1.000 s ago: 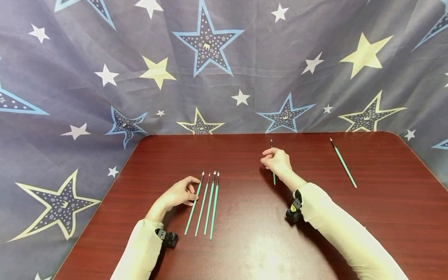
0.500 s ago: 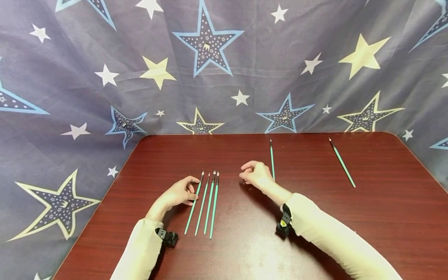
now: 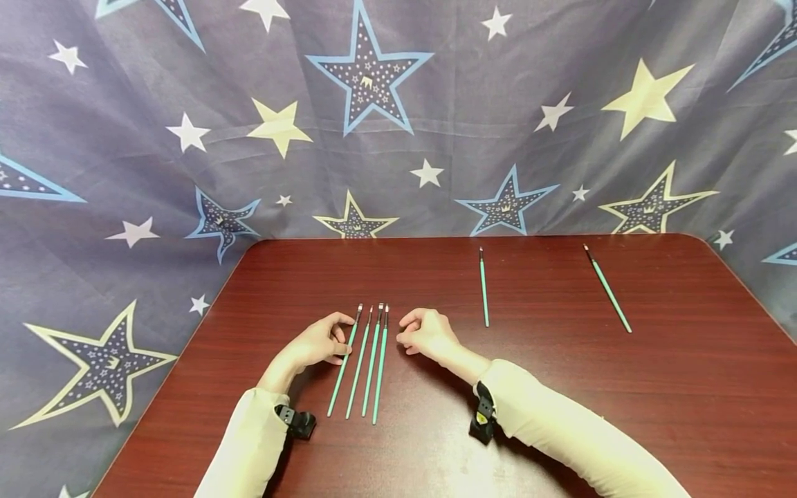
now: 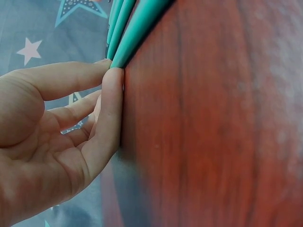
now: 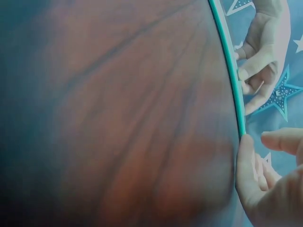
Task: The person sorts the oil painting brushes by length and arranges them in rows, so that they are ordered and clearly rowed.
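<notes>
Several paintbrushes with teal handles lie in a row on the table, bristles pointing away. My left hand (image 3: 317, 341) rests beside the row, its thumb and a finger meeting at the handle of the leftmost paintbrush (image 3: 341, 380). In the left wrist view the fingertips pinch that handle (image 4: 137, 33), hiding its far part. Just right of the rightmost paintbrush (image 3: 380, 373) in the row, my right hand (image 3: 429, 335) has loosely bent fingers and holds nothing. Its thumb stands apart from the fingers in the right wrist view, close to a teal handle (image 5: 232, 75).
Farther right lie two separate paintbrushes, one (image 3: 484, 294) past my right hand and another (image 3: 610, 294) slanting near the back right. The dark red wooden table (image 3: 560, 360) reaches back to a grey star-patterned curtain (image 3: 230, 90).
My right hand has left the paintbrush at the centre right and moved left and nearer, to beside the row. That paintbrush stays in place. My left hand has not visibly moved.
</notes>
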A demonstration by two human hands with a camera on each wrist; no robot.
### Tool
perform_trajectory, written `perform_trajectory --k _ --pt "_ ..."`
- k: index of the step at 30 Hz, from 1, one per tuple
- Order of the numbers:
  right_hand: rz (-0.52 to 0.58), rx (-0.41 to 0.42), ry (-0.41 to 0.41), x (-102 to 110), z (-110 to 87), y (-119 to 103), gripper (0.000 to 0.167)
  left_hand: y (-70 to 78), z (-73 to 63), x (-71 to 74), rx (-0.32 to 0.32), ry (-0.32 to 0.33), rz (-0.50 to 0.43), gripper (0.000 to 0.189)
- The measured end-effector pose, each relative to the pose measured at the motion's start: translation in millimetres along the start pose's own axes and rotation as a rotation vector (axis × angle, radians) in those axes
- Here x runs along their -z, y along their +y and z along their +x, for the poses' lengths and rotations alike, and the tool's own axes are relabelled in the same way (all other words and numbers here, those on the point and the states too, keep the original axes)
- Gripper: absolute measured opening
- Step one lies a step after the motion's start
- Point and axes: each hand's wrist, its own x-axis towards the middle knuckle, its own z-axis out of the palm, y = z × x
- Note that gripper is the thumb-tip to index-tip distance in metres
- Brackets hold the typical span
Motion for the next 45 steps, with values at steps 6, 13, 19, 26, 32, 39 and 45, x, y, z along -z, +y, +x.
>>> perform_trajectory --k 6,13,19,26,32,39,45 --pt "0.007 -0.022 -0.02 -10 -1.7 -4 0.024 0.1 -0.9 -0.3 0.007 -0.002 -0.008 0.049" --pt "-0.086 -0.04 -0.016 -24 -4.0 -10 0.026 -0.1 -0.9 -0.7 0.007 0.018 0.003 0.05" --pt "-0.294 -0.064 0.018 -29 -2.1 -15 0.032 0.4 -1.1 -1.1 0.013 0.025 0.011 0.049" --pt "-0.37 -0.065 0.011 -31 3.6 -14 0.041 1.9 -0.8 -1.4 0.002 0.022 0.014 0.049" --pt "-0.35 -0.073 0.012 -31 4.6 -13 0.038 1.6 -0.8 -1.5 0.0 0.02 0.016 0.049" --pt "-0.32 -0.076 0.011 -32 2.9 -14 0.031 1.3 -1.3 -1.0 0.01 0.025 0.011 0.049" --pt "-0.317 -0.077 0.01 -31 1.8 -15 0.03 1.3 -1.8 -0.9 -0.004 0.014 0.004 0.049"
